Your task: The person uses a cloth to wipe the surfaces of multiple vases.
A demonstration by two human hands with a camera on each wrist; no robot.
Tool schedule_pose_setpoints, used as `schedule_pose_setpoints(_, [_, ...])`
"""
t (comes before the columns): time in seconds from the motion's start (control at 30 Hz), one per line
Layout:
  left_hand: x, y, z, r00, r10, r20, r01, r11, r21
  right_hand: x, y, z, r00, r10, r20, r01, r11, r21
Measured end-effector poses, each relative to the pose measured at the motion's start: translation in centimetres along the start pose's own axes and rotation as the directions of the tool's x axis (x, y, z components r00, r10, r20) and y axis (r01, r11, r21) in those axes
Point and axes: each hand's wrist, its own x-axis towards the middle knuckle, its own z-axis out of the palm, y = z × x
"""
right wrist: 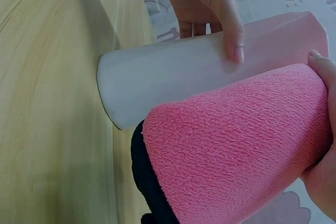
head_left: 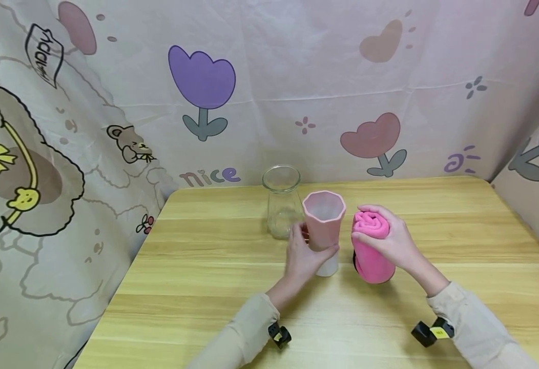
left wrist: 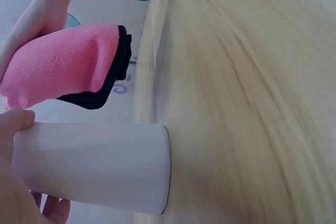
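Nearest: two beige sleeves (head_left: pixel 474 320), each wrist with a small black device (head_left: pixel 280 335) strapped on. Next, both bare hands. Left grip (head_left: pixel 304 259) is curled partway round a tall faceted vase (head_left: pixel 323 230), thumb on the near side, fingers round the other; vase is pink at the rim, fading to white at the base, hollow, upright on the wood-grain counter (head_left: pixel 182 292). Right grip (head_left: pixel 394 238) is wrapped round the upper part of a bright pink rolled cloth (head_left: pixel 374 261), thumb and fingers on opposite sides; roll is just right of the vase, not touching it, lower end black-edged and lifted off the counter in the wrist views. Behind and left of the vase, a clear glass jar (head_left: pixel 282 205), flared rim, upright. Past the counter's back edge, a pale printed backdrop (head_left: pixel 274 66): purple tulip (head_left: pixel 202 79), "nice" lettering (head_left: pixel 209 177), red tulip (head_left: pixel 373 137). Bear print (head_left: pixel 130 143) on left-hand side.
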Motion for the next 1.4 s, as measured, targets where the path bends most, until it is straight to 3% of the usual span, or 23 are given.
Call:
schedule_pose_setpoints(0.17, [0.6,-0.6,-0.9,0.993,0.043,0.108,-0.033,0.995,-0.094,-0.1,0.0,0.0,1.0,0.004,0.003,-0.004,1.0,0.0])
schedule_pose_setpoints(0.37, [1.5,-1.1,-2.1,0.955,0.099,0.28,-0.038,0.976,-0.215,-0.1,0.0,0.0,1.0,0.006,0.008,-0.006,1.0,0.005])
schedule_pose_setpoints(0.57, [2.7,-2.0,-2.9,0.905,0.08,0.418,0.054,0.953,-0.298,0.0,0.3,0.0,1.0,0.012,0.006,-0.012,1.0,-0.018])
schedule_pose_setpoints(0.83, [4.2,-2.7,-3.7,0.83,0.084,0.552,0.16,0.911,-0.379,-0.1,0.5,-0.1,0.999,0.029,0.015,-0.028,0.999,-0.031])
schedule_pose_setpoints(1.23, [6.0,-2.7,-4.1,0.703,0.089,0.706,0.217,0.918,-0.331,-0.4,0.4,0.4,0.998,0.034,0.047,-0.034,0.999,-0.005])
schedule_pose_setpoints(1.3, [6.0,-2.6,-4.1,0.695,0.093,0.713,0.226,0.913,-0.339,-0.4,0.5,0.5,0.998,0.038,0.053,-0.038,0.999,-0.008])
schedule_pose_setpoints(1.4, [5.7,-2.4,-4.3,0.701,0.101,0.706,0.218,0.912,-0.348,-0.4,0.6,0.6,0.997,0.042,0.057,-0.042,0.999,-0.016])
